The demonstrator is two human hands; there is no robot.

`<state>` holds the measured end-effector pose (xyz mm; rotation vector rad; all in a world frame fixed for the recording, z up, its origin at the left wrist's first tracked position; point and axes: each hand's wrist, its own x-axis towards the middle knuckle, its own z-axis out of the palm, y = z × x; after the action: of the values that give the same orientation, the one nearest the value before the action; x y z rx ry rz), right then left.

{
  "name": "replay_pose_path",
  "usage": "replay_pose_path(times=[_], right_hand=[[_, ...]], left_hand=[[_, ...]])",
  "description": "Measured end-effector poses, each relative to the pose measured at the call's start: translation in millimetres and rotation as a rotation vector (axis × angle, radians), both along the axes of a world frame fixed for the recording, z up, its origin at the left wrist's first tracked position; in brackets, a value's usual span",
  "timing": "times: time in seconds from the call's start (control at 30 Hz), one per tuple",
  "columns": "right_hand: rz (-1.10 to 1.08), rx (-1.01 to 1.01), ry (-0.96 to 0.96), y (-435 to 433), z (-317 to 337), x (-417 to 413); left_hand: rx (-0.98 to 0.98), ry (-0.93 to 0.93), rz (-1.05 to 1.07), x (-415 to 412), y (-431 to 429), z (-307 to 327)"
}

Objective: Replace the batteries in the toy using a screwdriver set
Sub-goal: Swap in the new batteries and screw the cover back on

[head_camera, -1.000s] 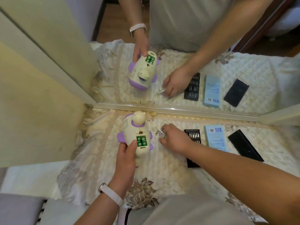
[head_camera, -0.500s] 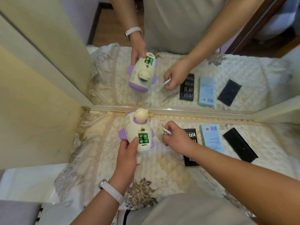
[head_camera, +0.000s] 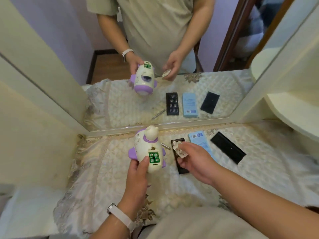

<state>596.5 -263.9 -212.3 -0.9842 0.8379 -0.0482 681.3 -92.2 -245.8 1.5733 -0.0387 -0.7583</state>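
Toy [head_camera: 147, 150], a cream-and-purple figure, is held up off the quilted tabletop [head_camera: 103, 169] in front of a large mirror [head_camera: 155, 66], its battery bay open and four green-ringed batteries [head_camera: 154, 157] showing. A second ago it lay flat on the cloth; now it is raised and tilted toward the person. The left hand [head_camera: 138, 176] has its grip closed around the toy's near end, thumb beside the bay. The right hand [head_camera: 193, 161], which was down on the cloth just right of the toy, has come up with its grip pinched on the small battery cover [head_camera: 179, 149]. Behind it lie the black bit tray [head_camera: 179, 152], a pale blue box [head_camera: 200, 142] and a black lid [head_camera: 227, 147]; the screwdriver [head_camera: 165, 146] rests just right of the toy. With cover in hand, closing the bay looks like the step at hand.
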Motion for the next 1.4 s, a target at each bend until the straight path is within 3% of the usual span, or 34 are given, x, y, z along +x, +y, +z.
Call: replay_pose_path(times=[0.13,0.7,1.07,1.4], right_hand=[[-0.087,0.140,-0.029,-9.7,14.5,-27.4],[0.050,0.062,0.004,-85.8,44.8,-117.0],[0.005,0.209,-0.247,-114.3,71.3,-143.1],[0.074,0.016,-0.367,-121.0,90.1,-132.6]], left_hand=[[-0.029,-0.032,-0.002,-21.1,-12.9,5.6],[-0.054,-0.060,0.004,-103.8,-96.2,39.4],[-0.094,-0.007,-0.019,-126.5,-130.8,57.3],[-0.089,-0.011,-0.134,-133.0,-140.4,69.9]])
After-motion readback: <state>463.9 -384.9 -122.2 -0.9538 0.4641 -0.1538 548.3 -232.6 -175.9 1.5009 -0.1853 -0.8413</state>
